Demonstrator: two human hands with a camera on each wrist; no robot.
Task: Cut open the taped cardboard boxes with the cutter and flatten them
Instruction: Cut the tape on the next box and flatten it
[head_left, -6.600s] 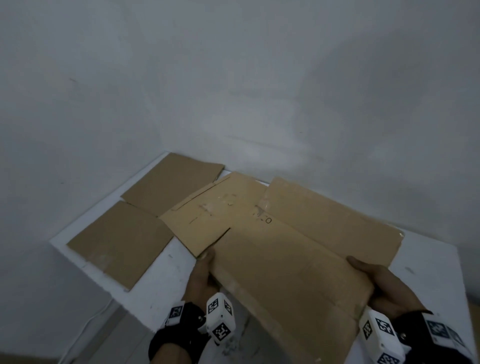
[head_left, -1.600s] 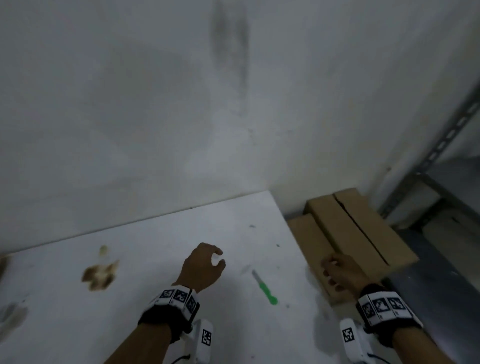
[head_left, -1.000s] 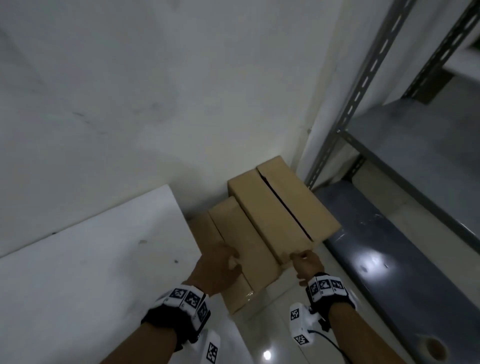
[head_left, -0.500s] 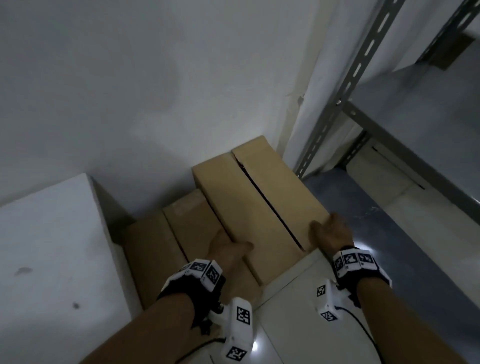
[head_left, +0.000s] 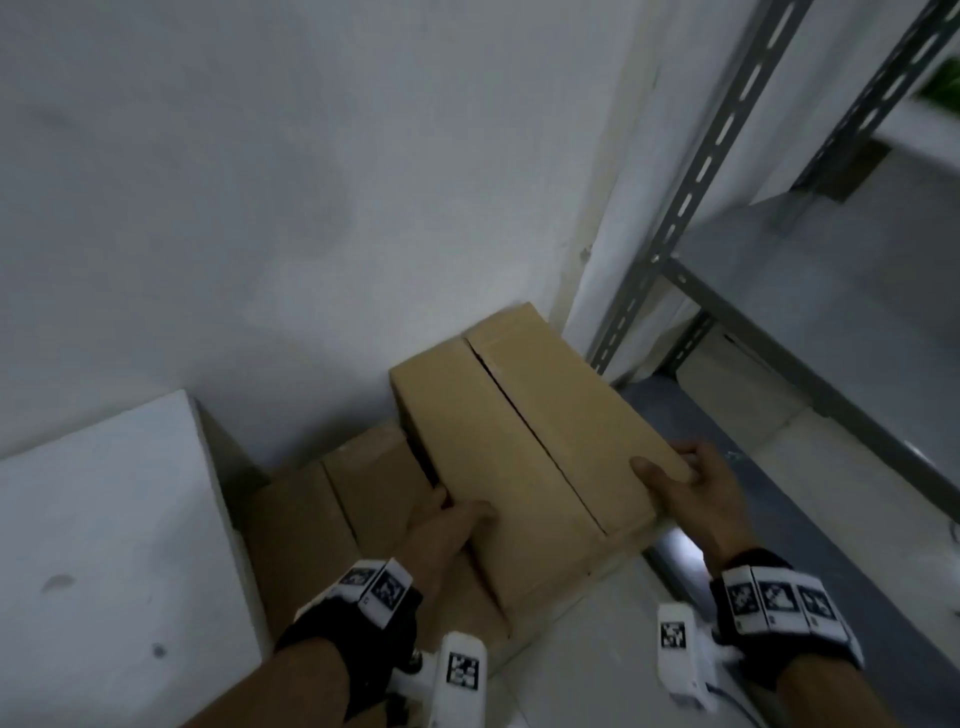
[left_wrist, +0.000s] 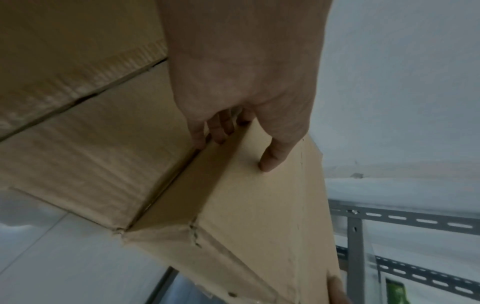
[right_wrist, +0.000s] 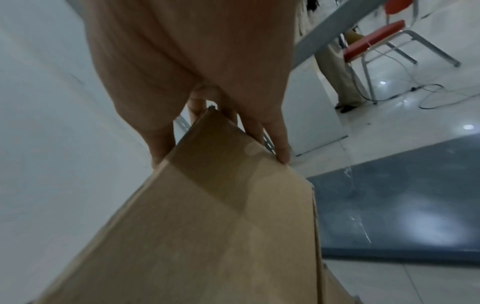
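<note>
The right hand (head_left: 693, 491) clamps the near right corner of the upper cardboard box (head_left: 519, 441), thumb on top and fingers curled round the side; the left hand (head_left: 447, 525) holds the box's left edge, thumb flat on the top and fingers tucked down into the gap beside a lower box (head_left: 374, 480); both hands are thus closed on the same box. That box sits tilted, against the lower box and beside the white table (head_left: 109, 545), its top flaps meeting along a dark seam; whether tape runs over that seam I cannot tell.

The step in hand looks like fetching the next box to be cut; the cutter is not in view. The next move probably calls for an even two-handed lift, clearing the lower box and the table edge, then setting the box down with the seam up.

Below lies a pale tiled floor (head_left: 597, 649); a plain grey wall (head_left: 311, 182) stands behind; slotted metal shelving (head_left: 670, 218) rises at the right.
</note>
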